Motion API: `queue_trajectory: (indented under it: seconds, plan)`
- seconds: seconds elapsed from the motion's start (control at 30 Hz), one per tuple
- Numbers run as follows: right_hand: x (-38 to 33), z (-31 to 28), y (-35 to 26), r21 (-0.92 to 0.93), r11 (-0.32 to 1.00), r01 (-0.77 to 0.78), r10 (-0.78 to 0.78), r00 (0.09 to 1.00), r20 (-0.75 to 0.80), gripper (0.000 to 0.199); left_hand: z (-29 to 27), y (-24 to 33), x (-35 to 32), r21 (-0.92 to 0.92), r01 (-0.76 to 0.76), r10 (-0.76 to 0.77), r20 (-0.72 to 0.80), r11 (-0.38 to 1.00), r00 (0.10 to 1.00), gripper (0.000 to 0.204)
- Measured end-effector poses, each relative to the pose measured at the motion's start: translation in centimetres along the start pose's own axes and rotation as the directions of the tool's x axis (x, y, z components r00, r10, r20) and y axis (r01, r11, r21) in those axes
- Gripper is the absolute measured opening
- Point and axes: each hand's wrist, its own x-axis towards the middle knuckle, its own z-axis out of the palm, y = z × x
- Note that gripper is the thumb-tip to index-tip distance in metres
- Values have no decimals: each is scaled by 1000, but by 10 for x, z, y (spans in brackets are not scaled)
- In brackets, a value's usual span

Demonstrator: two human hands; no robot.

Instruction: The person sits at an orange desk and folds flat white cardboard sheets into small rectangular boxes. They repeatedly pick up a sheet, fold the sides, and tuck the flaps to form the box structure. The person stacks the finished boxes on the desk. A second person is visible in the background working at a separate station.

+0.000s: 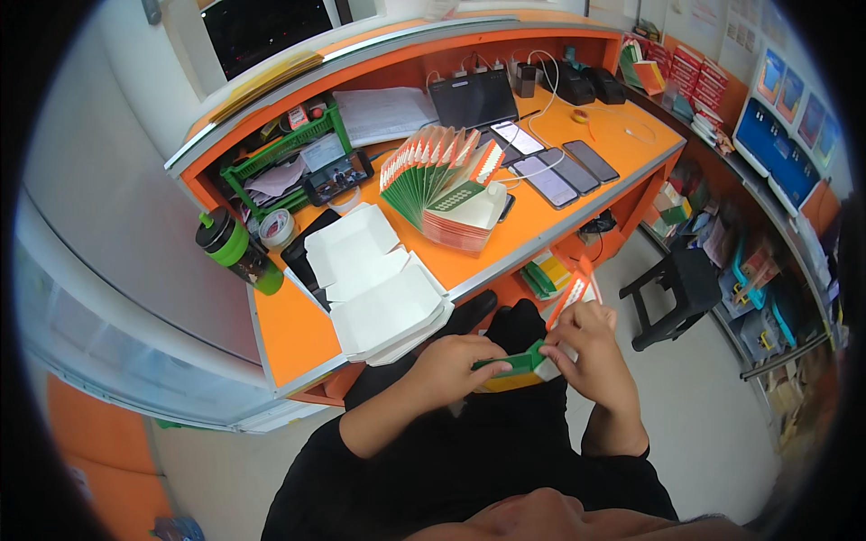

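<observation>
Above the lap (514, 431), the left hand (456, 366) and right hand (591, 350), half-curled, grip a green-and-orange carton (518, 362).

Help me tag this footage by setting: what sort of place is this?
Probably a small shop, perhaps selling phones: several phones lie on the orange counter, and crowded shelves stand at right.

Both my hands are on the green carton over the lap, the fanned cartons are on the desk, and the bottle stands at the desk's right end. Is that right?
Not quite: the head view shows the bottle at the desk's left end. The left hand and right hand are on the green carton, and the fanned cartons are on the desk.
</observation>
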Motion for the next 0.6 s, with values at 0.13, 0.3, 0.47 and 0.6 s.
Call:
queue_trajectory:
  seconds: [0.13,0.3,0.47,0.6]
  plan:
    - [-2,-2,-6,-38,992,121,-107,959,263,12,6,5,4,-9,60,-58,174,998,983,24]
    - [0,4,1,124,971,205,-240,805,542,6,21,0,8,-225,234,-113,446,946,888,32]
    - [3,6,5,269,959,91,-238,775,586,6,55,-25,8,-608,293,36,469,738,882,31]
    - [-1,-9,-6,372,927,-42,-114,916,386,5,54,-25,9,-701,279,49,408,656,912,28]
